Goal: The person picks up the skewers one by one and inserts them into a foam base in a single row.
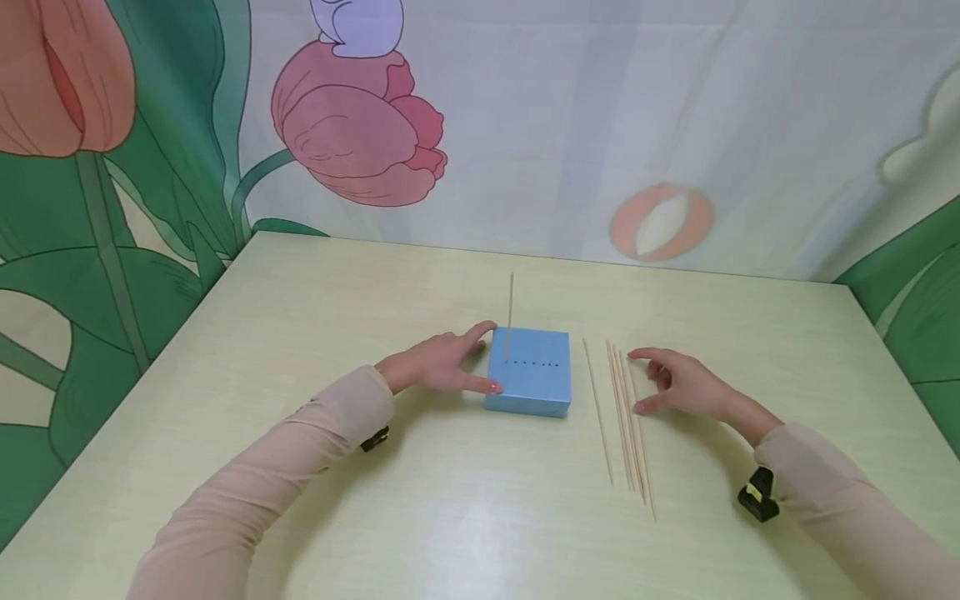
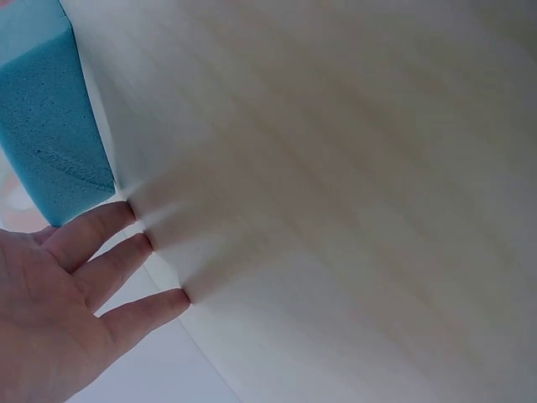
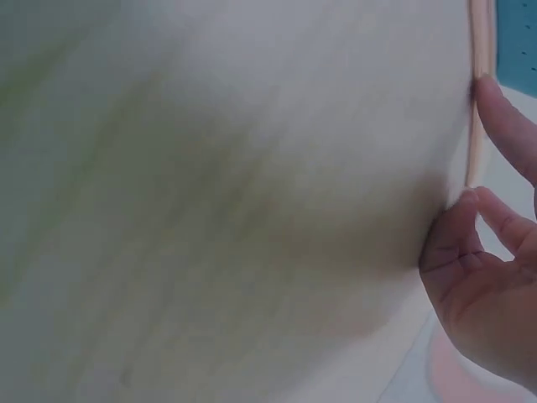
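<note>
A blue foam block (image 1: 529, 382) lies on the table with a row of small holes across its top. One thin wooden stick (image 1: 511, 300) stands upright in it at the row's left end. My left hand (image 1: 444, 362) rests against the block's left side, index finger at the far corner and thumb at the near one. In the left wrist view its other fingers (image 2: 109, 269) spread out with their tips on the table. Several more sticks (image 1: 624, 417) lie side by side right of the block. My right hand (image 1: 688, 385) touches the rightmost stick with index finger and thumb, other fingers bent.
A single stick (image 1: 597, 408) lies apart between the block and the group. The pale table (image 1: 337, 287) ends at a printed curtain (image 1: 525, 125) behind. Each wrist carries a small black device, such as the one by the right sleeve (image 1: 759, 495).
</note>
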`<state>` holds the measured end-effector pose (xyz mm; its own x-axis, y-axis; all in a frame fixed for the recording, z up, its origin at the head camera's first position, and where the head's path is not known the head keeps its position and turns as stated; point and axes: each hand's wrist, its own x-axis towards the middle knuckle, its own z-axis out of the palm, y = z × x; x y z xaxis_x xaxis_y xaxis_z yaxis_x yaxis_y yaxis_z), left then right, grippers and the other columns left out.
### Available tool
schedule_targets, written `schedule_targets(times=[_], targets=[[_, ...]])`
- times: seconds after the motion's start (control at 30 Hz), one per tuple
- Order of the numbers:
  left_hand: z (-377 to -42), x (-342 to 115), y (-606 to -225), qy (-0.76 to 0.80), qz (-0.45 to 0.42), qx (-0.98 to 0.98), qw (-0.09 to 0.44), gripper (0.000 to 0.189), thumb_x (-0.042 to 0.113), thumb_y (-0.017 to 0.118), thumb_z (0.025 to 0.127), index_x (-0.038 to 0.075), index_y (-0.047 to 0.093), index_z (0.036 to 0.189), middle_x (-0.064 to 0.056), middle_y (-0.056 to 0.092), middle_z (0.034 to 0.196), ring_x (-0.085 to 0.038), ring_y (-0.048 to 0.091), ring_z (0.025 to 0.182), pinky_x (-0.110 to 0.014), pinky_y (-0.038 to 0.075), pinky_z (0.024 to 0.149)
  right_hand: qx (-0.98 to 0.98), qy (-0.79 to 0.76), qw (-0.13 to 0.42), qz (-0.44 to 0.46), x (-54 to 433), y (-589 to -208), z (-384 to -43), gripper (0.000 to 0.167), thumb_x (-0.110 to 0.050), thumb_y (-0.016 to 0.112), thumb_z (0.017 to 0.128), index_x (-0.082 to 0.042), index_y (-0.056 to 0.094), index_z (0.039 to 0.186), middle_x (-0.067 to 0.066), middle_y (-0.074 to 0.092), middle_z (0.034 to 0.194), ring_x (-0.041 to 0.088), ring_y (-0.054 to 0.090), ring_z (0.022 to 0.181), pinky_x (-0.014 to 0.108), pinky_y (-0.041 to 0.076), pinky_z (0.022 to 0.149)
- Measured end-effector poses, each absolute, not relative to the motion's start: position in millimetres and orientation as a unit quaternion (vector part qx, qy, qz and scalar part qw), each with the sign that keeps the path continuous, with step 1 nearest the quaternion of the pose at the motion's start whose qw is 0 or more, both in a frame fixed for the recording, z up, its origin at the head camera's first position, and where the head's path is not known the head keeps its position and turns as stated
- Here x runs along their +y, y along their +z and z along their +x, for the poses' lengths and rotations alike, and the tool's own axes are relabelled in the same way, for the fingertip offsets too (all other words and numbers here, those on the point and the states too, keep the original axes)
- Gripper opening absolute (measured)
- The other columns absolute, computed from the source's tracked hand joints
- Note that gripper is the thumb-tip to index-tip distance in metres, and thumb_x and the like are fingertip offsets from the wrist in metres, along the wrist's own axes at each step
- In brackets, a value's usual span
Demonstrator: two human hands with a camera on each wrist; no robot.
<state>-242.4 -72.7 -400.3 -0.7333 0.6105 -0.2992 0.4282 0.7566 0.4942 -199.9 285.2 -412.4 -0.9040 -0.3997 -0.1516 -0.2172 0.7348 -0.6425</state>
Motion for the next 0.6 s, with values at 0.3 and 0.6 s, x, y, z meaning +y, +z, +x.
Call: schedule_targets(times=[0.3, 0.6], targets=[[-243.4, -73.4, -400.3, 0.199, 0.285, 0.910, 0.227, 0.099, 0.062, 0.061, 0.075, 0.020, 0.008, 0.146, -0.010, 0.033, 0.143, -0.026, 0.030, 0.131, -0.043, 0.027, 0.103, 0.933, -0.285, 0.127, -0.180, 282.6, -416.2, -202.8, 0.076, -0.021, 0.080, 0.069, 0.008, 0.044, 0.129, 0.011, 0.046, 0.091, 0.019, 0.039, 0.072, 0.030, 0.034, 0.062], [-244.7, -73.5, -402.8, 0.202, 0.285, 0.909, 0.229, 0.099, 0.063, 0.060, 0.074, 0.021, 0.007, 0.147, -0.010, 0.033, 0.144, -0.026, 0.028, 0.132, -0.043, 0.027, 0.103, 0.924, -0.306, 0.132, -0.189, 283.0, -415.3, -205.9, 0.070, -0.019, 0.081, 0.068, 0.005, 0.044, 0.122, 0.013, 0.046, 0.095, 0.019, 0.040, 0.073, 0.032, 0.035, 0.066]])
